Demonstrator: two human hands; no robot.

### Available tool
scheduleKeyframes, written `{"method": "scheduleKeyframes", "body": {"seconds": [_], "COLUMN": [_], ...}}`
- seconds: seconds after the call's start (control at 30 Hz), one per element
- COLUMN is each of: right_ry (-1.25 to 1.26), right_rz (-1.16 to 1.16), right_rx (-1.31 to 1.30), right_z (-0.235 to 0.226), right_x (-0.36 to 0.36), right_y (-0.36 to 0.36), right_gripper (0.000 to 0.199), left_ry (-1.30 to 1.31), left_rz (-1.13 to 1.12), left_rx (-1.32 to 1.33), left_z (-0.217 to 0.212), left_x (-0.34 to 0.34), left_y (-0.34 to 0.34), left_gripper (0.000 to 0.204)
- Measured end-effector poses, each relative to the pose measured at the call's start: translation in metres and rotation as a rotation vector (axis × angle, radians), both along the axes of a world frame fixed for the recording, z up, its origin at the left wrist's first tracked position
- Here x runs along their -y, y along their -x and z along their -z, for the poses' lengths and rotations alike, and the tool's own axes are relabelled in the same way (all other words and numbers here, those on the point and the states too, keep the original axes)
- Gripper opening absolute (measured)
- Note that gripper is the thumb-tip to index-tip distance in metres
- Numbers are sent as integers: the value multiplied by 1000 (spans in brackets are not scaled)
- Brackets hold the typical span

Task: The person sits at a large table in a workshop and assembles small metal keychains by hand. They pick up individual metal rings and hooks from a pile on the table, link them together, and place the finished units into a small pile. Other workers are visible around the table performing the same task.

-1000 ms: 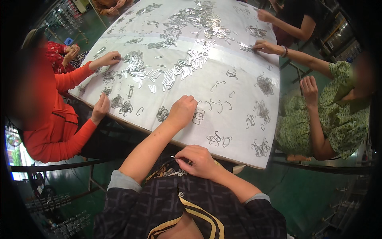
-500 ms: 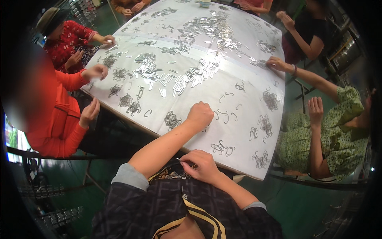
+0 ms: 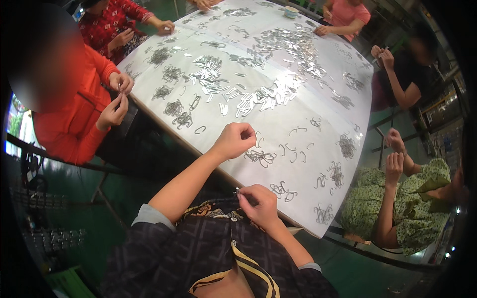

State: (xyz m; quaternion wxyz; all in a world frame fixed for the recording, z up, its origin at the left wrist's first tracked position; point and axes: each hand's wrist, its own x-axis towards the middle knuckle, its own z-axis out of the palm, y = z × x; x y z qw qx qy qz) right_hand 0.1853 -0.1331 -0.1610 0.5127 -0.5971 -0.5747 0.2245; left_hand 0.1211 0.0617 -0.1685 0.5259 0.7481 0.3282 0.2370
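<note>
My left hand (image 3: 235,141) is over the near part of the table, its thumb and fingers curled together. Whether anything is in that pinch is hidden. One thin curved wire hook (image 3: 259,139) shows right beside its fingertips. Just to the right and nearer is a loose pile of dark wire hooks (image 3: 260,158). My right hand (image 3: 259,204) is lower, in front of the table edge and close to my body. Thumb and index finger there pinch a small shiny metal piece (image 3: 237,190), mostly covered by the fingers.
The white-covered table (image 3: 218,111) carries flat silver strips (image 3: 271,94) in its middle and several hook piles (image 3: 346,146) along its sides. A small tub (image 3: 291,12) stands at the far end. People sit around; one in orange (image 3: 74,119) is close on the left, one in green (image 3: 397,208) on the right.
The view has shifted. My left hand has moved left and nearer across the table, uncovering the hook pile. My right hand keeps its pinch. The person in green has withdrawn a hand from the table.
</note>
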Motion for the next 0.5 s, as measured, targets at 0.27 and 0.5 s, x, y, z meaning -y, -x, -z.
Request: {"method": "scheduleKeyframes", "body": {"seconds": [0.27,0.5], "right_ry": [50,49], "right_rz": [104,76], "right_rx": [-36,13], "right_z": [6,6], "right_x": [-16,-31], "right_y": [10,15], "right_gripper": [6,6], "left_ry": [4,-147], "left_rz": [70,-44], "left_rx": [178,149], "left_z": [-44,-37], "left_x": [49,67], "left_y": [87,104], "left_gripper": [5,9]}}
